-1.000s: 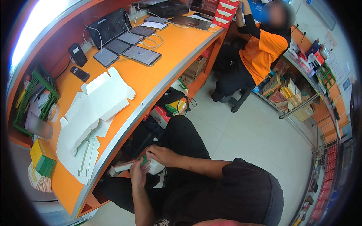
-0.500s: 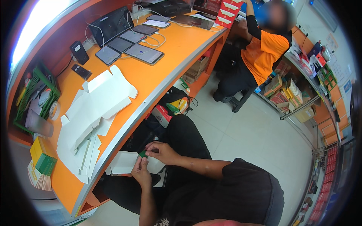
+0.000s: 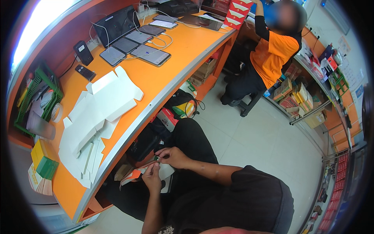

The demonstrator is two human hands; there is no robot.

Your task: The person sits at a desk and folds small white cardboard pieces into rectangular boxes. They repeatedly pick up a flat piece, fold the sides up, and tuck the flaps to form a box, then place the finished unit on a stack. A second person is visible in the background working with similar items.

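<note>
Over my lap I hold a partly folded cardboard box blank, printed orange and white on one face and plain white inside. My left hand pinches its edge from below. Fingertips of my right hand are closed at a corner with a bit of green, just above the left fingers. The finger contact is small and partly hidden. A stack of white box blanks lies flat on the orange desk ahead of me to the left.
Several phones with cables sit farther back on the desk, near a dark tablet. A green basket and yellow-green booklets stand at left. Another person in orange sits at right by stacked red boxes.
The box blank has been tilted, so its printed orange face shows where white inside showed before. My right hand has shifted slightly right; the left has lowered little and moved right.
</note>
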